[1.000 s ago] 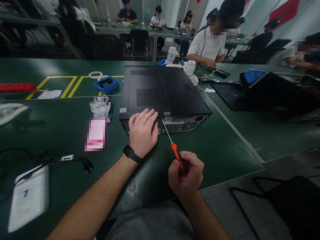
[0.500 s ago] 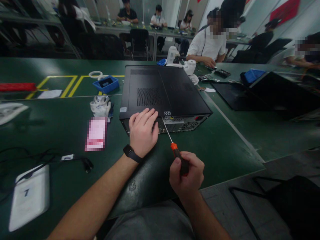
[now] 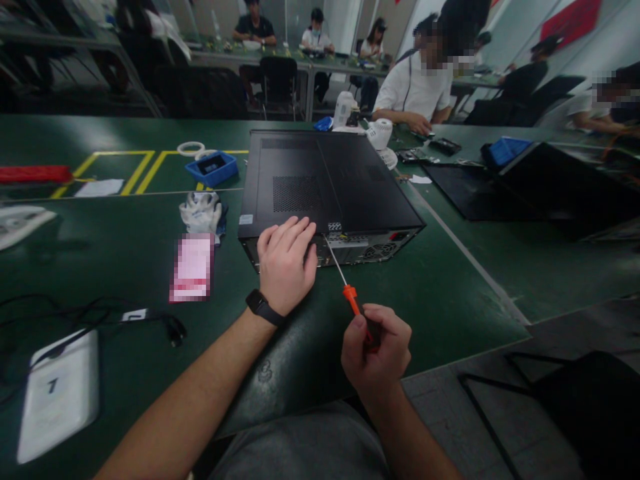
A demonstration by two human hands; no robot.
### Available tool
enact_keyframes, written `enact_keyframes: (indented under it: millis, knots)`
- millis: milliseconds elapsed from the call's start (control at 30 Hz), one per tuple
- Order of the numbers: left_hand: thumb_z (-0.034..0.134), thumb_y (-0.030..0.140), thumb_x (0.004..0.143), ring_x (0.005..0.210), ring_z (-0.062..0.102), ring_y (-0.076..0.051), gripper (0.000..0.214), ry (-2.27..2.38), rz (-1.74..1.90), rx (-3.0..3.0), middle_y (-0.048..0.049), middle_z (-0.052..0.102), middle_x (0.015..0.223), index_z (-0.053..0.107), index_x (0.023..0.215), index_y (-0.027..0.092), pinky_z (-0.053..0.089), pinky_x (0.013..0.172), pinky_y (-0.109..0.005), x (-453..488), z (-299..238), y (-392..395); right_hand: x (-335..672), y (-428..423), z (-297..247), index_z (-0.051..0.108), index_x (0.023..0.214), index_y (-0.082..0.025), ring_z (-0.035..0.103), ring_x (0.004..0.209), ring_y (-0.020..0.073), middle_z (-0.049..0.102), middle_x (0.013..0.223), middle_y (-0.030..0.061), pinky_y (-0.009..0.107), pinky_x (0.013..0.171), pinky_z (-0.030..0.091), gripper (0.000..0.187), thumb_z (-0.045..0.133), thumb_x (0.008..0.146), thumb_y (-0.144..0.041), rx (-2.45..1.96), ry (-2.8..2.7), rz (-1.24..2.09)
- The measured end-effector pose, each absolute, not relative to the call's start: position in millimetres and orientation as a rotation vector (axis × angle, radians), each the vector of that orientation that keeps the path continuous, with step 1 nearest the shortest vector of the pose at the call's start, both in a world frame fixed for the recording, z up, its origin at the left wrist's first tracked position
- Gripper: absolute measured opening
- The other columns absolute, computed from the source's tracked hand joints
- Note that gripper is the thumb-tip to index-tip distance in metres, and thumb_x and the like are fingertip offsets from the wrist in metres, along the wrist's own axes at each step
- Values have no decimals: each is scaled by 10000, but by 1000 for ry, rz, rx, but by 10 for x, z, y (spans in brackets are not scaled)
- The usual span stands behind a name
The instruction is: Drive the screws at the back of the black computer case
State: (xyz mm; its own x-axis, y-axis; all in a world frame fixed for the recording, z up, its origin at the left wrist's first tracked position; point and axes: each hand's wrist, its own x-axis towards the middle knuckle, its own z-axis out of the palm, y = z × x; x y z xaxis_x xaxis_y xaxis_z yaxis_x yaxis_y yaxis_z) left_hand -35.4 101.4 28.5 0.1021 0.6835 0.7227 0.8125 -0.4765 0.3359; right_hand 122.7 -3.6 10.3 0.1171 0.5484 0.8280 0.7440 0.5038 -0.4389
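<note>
A black computer case lies on its side on the green table, its rear panel with fan grille and power socket turned toward me. Across the case's near edge lies my left hand, fingers stretched out on the top panel; it holds nothing. My right hand is wrapped round the orange and black handle of a screwdriver. The screwdriver's shaft slants up and left, its tip at the rear panel's upper edge just right of my left hand. Whether the tip sits in a screw is too small to tell.
Left of the case are a blue bin, gloves, a pink pixelated item, black cables and a white panel. A black case lies to the right. Across the table sits a person.
The screwdriver's handle has turned, showing more orange now. My right hand has shifted very slightly to the right. My left hand and the computer case stay in place.
</note>
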Motion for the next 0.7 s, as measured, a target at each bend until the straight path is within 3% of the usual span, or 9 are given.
enact_keyframes:
  millis: [133, 467, 700]
  knots:
    - [587, 214, 952, 1370, 602, -276, 402, -1531, -1326, -2230, -81, 702, 1403, 656, 1346, 248, 365, 1178, -543, -357, 284, 1013, 1230, -82, 104, 567, 1133, -223, 689, 706, 134, 690, 900, 5, 249, 616, 561, 210, 626, 934, -192, -1267, -1508, -231]
    - [578, 226, 960, 1372, 601, -272, 398, -1537, -1308, -2223, -79, 700, 1407, 655, 1349, 253, 359, 1180, -531, -358, 272, 1020, 1215, -18, 131, 518, 1165, -210, 688, 803, 173, 638, 945, 32, 312, 663, 591, 357, 650, 845, -125, -1111, -1571, -208]
    - [575, 221, 961, 1371, 603, -273, 401, -1521, -1299, -2210, -76, 701, 1405, 646, 1354, 256, 372, 1173, -542, -355, 270, 1019, 1243, -103, 81, 570, 1182, -223, 707, 737, 161, 698, 929, 29, 292, 626, 592, 230, 623, 959, -240, -1291, -1508, -293]
